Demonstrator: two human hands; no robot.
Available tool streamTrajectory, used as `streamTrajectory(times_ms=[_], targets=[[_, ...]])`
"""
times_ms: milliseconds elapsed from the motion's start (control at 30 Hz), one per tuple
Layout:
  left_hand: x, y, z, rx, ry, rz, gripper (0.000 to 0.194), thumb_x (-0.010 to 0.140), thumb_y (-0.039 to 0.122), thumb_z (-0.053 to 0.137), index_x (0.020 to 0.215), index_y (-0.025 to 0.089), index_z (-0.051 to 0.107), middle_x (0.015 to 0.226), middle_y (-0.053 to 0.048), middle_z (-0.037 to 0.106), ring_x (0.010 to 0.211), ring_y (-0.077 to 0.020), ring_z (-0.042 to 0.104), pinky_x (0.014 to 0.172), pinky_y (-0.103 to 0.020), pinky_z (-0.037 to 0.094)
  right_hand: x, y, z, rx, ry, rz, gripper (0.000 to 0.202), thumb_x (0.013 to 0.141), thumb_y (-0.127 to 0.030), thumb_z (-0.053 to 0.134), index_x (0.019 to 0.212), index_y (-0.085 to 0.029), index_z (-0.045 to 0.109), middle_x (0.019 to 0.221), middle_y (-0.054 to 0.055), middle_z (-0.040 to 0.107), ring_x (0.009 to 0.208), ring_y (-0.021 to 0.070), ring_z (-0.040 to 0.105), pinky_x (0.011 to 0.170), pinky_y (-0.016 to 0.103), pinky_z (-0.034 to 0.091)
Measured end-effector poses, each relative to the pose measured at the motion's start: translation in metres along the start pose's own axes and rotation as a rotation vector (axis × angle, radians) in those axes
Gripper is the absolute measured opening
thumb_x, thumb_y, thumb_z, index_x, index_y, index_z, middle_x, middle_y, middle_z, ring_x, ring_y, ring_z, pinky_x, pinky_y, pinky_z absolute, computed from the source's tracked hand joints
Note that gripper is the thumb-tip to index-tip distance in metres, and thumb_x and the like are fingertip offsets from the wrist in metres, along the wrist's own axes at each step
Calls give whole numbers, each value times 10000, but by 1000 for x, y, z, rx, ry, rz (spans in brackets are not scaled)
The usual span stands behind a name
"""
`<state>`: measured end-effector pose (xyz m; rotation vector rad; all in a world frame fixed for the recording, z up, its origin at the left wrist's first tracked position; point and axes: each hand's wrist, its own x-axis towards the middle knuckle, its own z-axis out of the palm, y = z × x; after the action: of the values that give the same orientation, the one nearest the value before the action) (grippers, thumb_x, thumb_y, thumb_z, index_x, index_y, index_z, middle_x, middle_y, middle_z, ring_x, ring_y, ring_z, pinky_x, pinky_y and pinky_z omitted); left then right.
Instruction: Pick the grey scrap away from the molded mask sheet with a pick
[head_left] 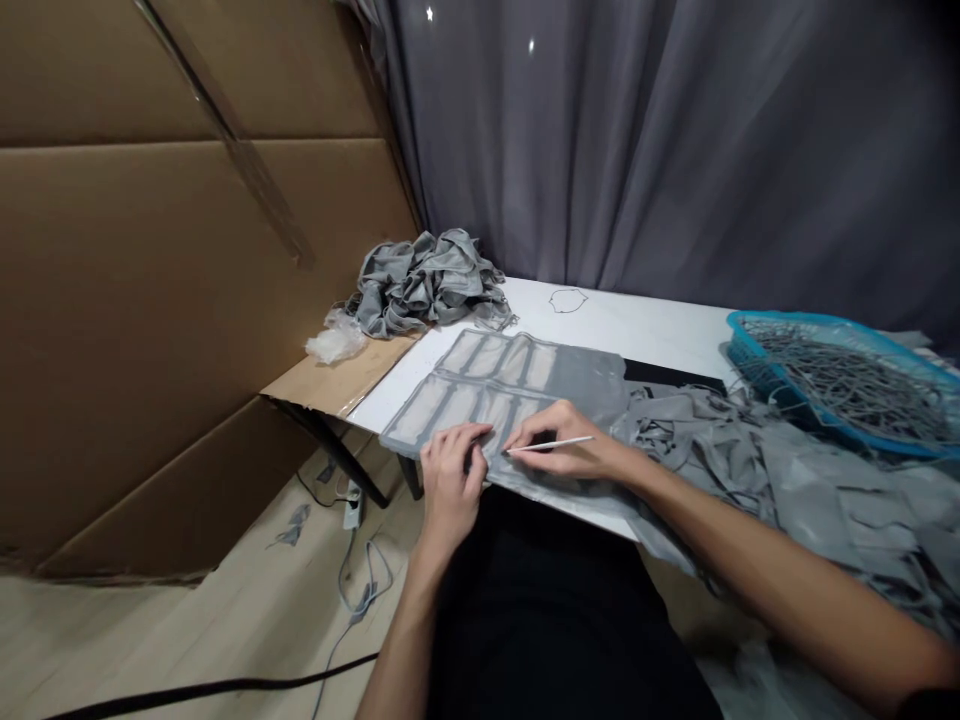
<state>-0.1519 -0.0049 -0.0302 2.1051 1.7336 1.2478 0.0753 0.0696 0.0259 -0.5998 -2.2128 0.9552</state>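
A thin grey fabric sheet with rows of pale rectangular panels lies over the front of the white table. My left hand rests on its near edge, fingers bent and thumb apart from the index finger, with nothing visible in it. Just to the right, my right hand pinches a slim white pen-like stick. Its tip points left and down at the sheet, close to my left fingertips; whether it touches the cloth I cannot tell.
A heap of grey fabric pieces and crumpled clear plastic are at the back left. More grey cloth covers the right side, below a blue basket of grey cords. Cardboard stands left; cables lie on the floor.
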Motion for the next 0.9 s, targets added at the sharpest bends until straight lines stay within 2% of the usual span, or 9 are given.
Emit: streamTrajectory(times_ms=[67, 167, 433, 667, 900], targets=[[0, 0, 0, 1, 2, -2, 312, 1119, 213, 508, 1308, 303, 739, 1323, -43, 796, 1278, -274, 663, 1087, -456, 418, 0, -2, -4, 3, -76, 7, 100, 954, -246, 804, 897, -198, 871, 1032, 82, 904, 875, 229, 850, 799, 302, 610], [-1, 1, 0, 8, 1, -1, 309, 1123, 212, 505, 1289, 302, 748, 1323, -44, 793, 1285, -274, 657, 1088, -458, 416, 0, -4, -7, -41, -112, -6, 96, 971, -256, 802, 959, -216, 889, 1077, 79, 905, 923, 239, 860, 850, 320, 622], [0, 3, -1, 14, -8, -4, 305, 1116, 206, 505, 1257, 298, 759, 1321, -40, 796, 1276, -271, 660, 1095, -455, 421, -1, -3, -6, -118, -135, -53, 128, 1010, -281, 785, 977, -209, 886, 1117, 80, 903, 961, 237, 868, 886, 311, 628], [0, 3, -1, 25, -16, -12, 311, 1121, 214, 494, 1264, 300, 756, 1341, -46, 792, 1275, -279, 656, 1094, -464, 421, -1, 0, -4, -150, -123, -114, 136, 1028, -272, 781, 939, -223, 872, 1113, 67, 903, 935, 228, 866, 844, 314, 624], [0, 3, -1, 31, -15, -9, 312, 1119, 209, 496, 1263, 302, 757, 1330, -44, 791, 1259, -278, 656, 1078, -459, 413, -2, 4, -1, -208, -110, -196, 178, 1071, -271, 748, 937, -220, 854, 1109, 71, 899, 914, 204, 853, 790, 264, 573]])
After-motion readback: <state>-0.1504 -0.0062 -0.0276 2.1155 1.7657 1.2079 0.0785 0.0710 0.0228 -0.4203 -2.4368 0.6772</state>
